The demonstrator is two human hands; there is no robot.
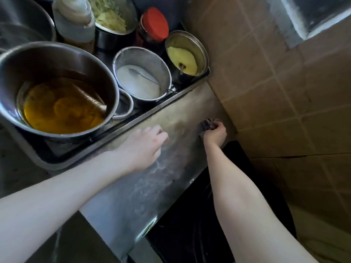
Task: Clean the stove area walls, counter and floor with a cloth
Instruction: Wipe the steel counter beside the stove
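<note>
My right hand (215,132) is closed around a small dark grey cloth (207,124) and presses it on the steel side panel of the counter (152,183), close to the corner where the panel meets the tan tiled wall (284,95). My left hand (146,147) rests flat on the same panel just below the counter's rim, fingers apart, holding nothing. The panel shows whitish smears and streaks.
On the counter stand a big steel pot of oil with a ladle (57,92), a pot of white powder with a spoon (141,76), a pot of yellow paste (187,56), a red-lidded jar (154,23) and a bottle (74,18). A black bag (199,224) sits below by the wall.
</note>
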